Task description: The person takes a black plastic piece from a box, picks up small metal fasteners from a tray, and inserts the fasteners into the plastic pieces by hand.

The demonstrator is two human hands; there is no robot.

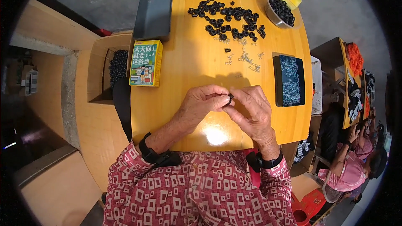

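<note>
Over the near part of the yellow table, my left hand (206,102) and my right hand (252,111) meet at their fingertips. A small black plastic part (228,98) is pinched between the left thumb and fingers, and the right fingertips close in on the same piece. Much of it is hidden by the fingers. Beyond the hands lie small shiny metal springs (249,64), scattered loosely, with a single black piece (227,50) beside them. Farther back spreads a pile of round black plastic parts (228,14).
A black tray of small metal pieces (289,79) sits at the right. At the left stand a yellow-green carton (145,63) and a dark grey tray (153,10). Clear bowls of black parts, one a round bowl (281,10), line the far side. Another person (351,159) works at the right.
</note>
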